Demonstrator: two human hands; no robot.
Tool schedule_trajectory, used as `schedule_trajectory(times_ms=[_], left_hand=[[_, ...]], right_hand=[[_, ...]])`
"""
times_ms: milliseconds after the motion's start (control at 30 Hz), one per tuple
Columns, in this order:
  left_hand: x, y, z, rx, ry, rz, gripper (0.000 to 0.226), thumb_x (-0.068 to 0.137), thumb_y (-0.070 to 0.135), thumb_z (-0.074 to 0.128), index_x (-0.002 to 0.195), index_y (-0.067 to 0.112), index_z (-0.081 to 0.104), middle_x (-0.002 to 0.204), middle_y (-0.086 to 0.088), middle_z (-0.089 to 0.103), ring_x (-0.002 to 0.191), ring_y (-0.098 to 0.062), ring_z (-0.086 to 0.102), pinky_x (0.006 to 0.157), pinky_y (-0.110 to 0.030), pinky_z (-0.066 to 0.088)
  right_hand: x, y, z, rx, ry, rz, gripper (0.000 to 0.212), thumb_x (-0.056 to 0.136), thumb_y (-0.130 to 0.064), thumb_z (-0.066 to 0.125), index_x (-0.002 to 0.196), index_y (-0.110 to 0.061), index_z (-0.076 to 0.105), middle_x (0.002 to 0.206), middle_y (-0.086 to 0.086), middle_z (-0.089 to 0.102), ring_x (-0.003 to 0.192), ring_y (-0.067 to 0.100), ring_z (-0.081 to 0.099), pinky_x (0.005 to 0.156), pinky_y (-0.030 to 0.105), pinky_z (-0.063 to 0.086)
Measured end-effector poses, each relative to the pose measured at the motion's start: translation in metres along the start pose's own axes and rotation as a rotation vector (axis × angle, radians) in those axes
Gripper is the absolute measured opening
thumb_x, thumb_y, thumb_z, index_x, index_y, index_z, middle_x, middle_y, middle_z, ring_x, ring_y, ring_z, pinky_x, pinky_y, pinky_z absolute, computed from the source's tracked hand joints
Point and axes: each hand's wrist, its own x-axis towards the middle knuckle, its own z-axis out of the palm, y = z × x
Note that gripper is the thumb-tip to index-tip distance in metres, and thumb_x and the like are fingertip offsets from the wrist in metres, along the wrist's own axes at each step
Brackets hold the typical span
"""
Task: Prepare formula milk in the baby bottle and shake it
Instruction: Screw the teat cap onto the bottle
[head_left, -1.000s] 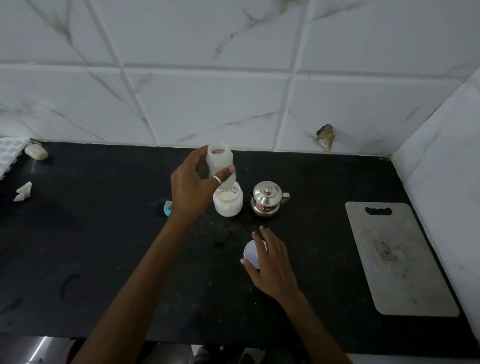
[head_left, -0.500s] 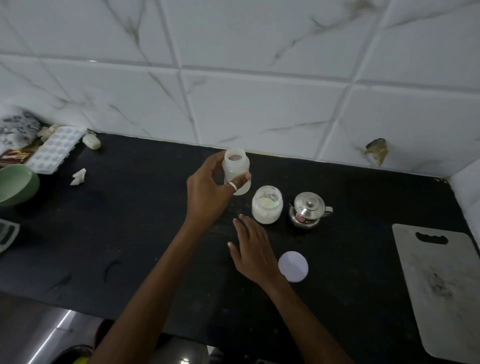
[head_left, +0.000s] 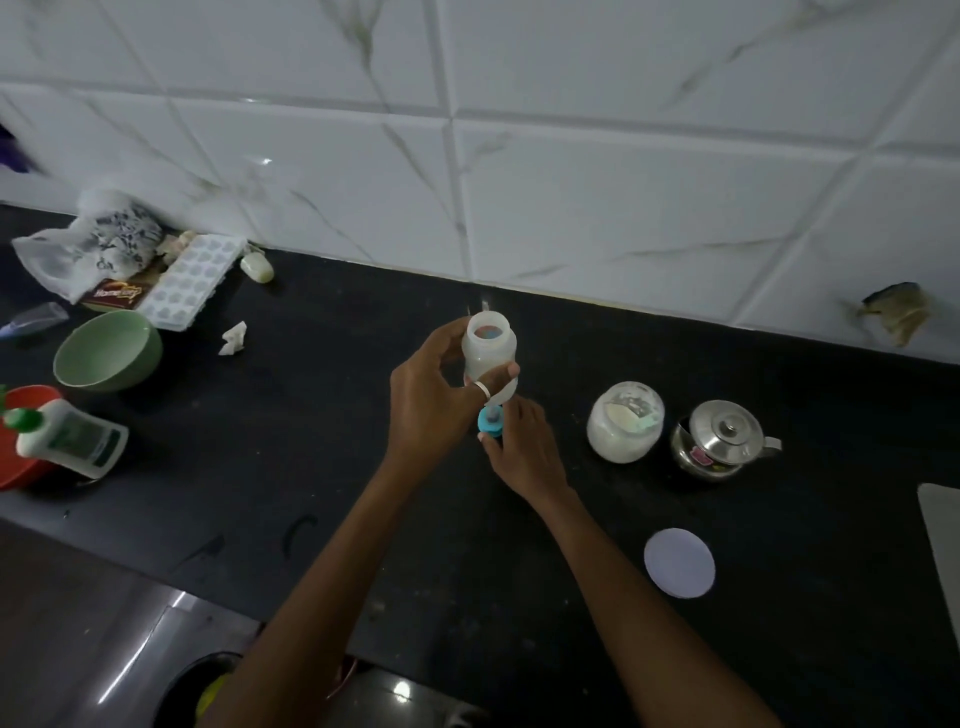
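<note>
My left hand (head_left: 431, 400) grips a translucent white baby bottle (head_left: 489, 353), upright and uncapped, above the black counter (head_left: 311, 457). Just below the bottle, my right hand (head_left: 522, 447) has its fingers around a blue bottle cap with a teat (head_left: 489, 421) that sits on the counter. An open glass jar of white formula powder (head_left: 625, 422) stands to the right. Its round white lid (head_left: 679, 563) lies flat nearer to me. A small steel lidded pot (head_left: 718, 439) stands right of the jar.
At the left stand a green bowl (head_left: 106, 351), a white pump bottle (head_left: 70, 439) on a red plate, an ice tray (head_left: 189, 280) and a plastic bag (head_left: 91, 244). A cutting board's edge (head_left: 943, 545) shows at the far right. The tiled wall runs behind.
My right hand left the white lid and moved left to the blue cap under the bottle. The view swung left, showing the bowl and pump bottle. My left hand still holds the bottle.
</note>
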Motion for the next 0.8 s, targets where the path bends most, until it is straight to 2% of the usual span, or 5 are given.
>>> schedule_trajectory(times_ms=[233,400,533,667,800], left_hand=[[0.005,-0.013,-0.005,-0.011,-0.016,0.004,0.063,0.077,0.035,0.086,0.132,0.017,0.062,0.121,0.011,0.069,0.109,0.002,0.065,0.086,-0.012,0.052],[0.006,-0.018,-0.005,-0.01,-0.021,0.002,0.063,0.076,0.037,0.086,0.132,0.018,0.062,0.121,0.013,0.068,0.11,0.003,0.064,0.087,-0.013,0.052],[0.007,-0.015,-0.004,-0.03,-0.013,-0.009,0.062,0.075,0.038,0.086,0.131,0.023,0.063,0.116,0.018,0.068,0.108,0.005,0.064,0.086,-0.012,0.051],[0.008,-0.004,-0.003,-0.027,-0.013,-0.009,0.061,0.074,0.043,0.086,0.129,0.029,0.062,0.112,0.023,0.068,0.107,0.009,0.062,0.083,-0.007,0.05],[0.009,0.009,-0.002,-0.038,0.002,-0.028,0.06,0.071,0.047,0.087,0.125,0.036,0.064,0.108,0.026,0.069,0.103,0.012,0.062,0.081,-0.005,0.049]], right_hand=[[0.011,0.0,0.006,-0.022,-0.045,0.002,0.039,0.093,-0.02,0.072,0.128,-0.014,0.056,0.136,0.008,0.059,0.136,0.023,0.048,0.107,0.036,0.045],[0.008,0.0,-0.003,0.036,-0.005,0.026,0.04,0.094,-0.022,0.072,0.129,-0.017,0.055,0.136,0.004,0.059,0.137,0.019,0.046,0.107,0.035,0.047],[0.002,-0.002,-0.025,0.082,0.06,0.016,0.044,0.095,-0.025,0.07,0.135,-0.018,0.054,0.136,0.0,0.059,0.135,0.017,0.045,0.101,0.024,0.038],[-0.006,-0.009,-0.067,0.129,0.138,-0.008,0.051,0.097,-0.029,0.067,0.143,-0.015,0.05,0.141,0.004,0.056,0.133,0.02,0.045,0.101,0.023,0.034],[-0.014,-0.017,-0.127,0.137,0.205,-0.047,0.053,0.093,-0.032,0.071,0.14,-0.018,0.052,0.135,0.005,0.059,0.125,0.018,0.053,0.096,0.022,0.038]])
